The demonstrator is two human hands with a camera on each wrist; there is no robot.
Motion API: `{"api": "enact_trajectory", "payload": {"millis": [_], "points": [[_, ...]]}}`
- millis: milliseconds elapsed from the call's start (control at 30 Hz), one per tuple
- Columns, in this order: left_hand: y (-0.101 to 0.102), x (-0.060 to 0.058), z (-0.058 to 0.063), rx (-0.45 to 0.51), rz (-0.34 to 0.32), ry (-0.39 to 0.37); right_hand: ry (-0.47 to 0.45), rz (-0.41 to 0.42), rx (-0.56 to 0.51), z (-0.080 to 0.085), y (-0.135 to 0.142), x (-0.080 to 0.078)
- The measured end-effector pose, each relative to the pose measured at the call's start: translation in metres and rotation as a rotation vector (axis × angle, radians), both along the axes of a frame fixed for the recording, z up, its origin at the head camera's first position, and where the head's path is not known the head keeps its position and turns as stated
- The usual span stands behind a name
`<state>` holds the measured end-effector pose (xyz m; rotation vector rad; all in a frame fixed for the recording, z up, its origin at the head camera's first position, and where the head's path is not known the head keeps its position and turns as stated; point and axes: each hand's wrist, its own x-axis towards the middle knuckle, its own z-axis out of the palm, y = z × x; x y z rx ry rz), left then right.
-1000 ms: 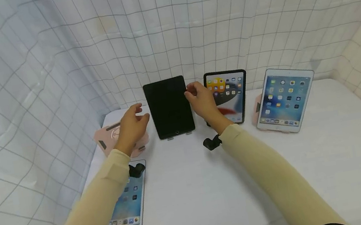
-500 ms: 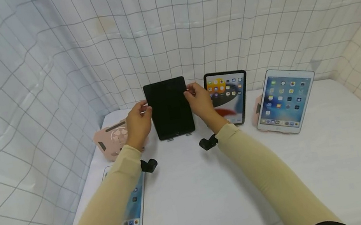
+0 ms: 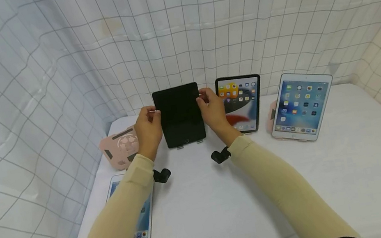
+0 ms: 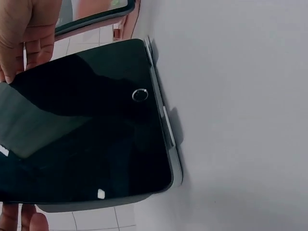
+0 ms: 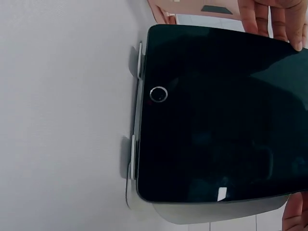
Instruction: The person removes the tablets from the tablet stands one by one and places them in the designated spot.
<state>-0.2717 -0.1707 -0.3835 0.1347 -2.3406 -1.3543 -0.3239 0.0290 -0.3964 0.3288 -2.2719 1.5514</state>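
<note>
While propped upright on a small stand near the back of the white worktop [image 3: 225, 196], dark tablet [image 3: 179, 114] gripped at both side edges. Left hand [image 3: 148, 129] curled round the tablet's left edge, thumb on the front, fingertips showing over the glass in the right wrist view [image 5: 269, 19]. Right hand [image 3: 214, 111] pinching the tablet's right edge near the top, fingers [image 4: 21, 45] lapping onto the black screen. Screen off, round home button [image 4: 139, 95] at the lower edge, bottom rim seated on the stand's pale lip [image 5: 137, 159]. Whether the tablet is lifted clear of that lip cannot be told.

Right of the dark tablet, just beside it, black-cased tablet [image 3: 242, 102] standing with a lit screen of icons, partly behind the right hand. Further right of the dark tablet, white tablet [image 3: 301, 105] leaning on a pink stand, screen lit. Left of the dark tablet, behind the left hand, empty pink stand [image 3: 120, 149]. Nearer the camera than the dark tablet and to its left, another lit tablet [image 3: 143, 222] lying flat, partly under the left sleeve. Behind the dark tablet, white grid-patterned cloth [image 3: 177, 33] as backdrop.
</note>
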Motion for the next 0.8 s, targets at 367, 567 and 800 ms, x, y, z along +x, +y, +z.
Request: {"api": "enact_trajectory", "payload": {"millis": [367, 567, 800], "points": [[0.002, 0.009, 0.0, 0.084, -0.014, 0.073, 0.041, 0.021, -0.096, 0.006, 0.007, 0.017], [-0.002, 0.016, -0.002, 0.231, -0.027, 0.0, -0.015, 0.055, -0.187, 0.005, 0.008, 0.026], [-0.009, 0.02, -0.005, 0.343, -0.079, -0.097, -0.113, 0.076, -0.257, 0.0, 0.01, 0.033]]}}
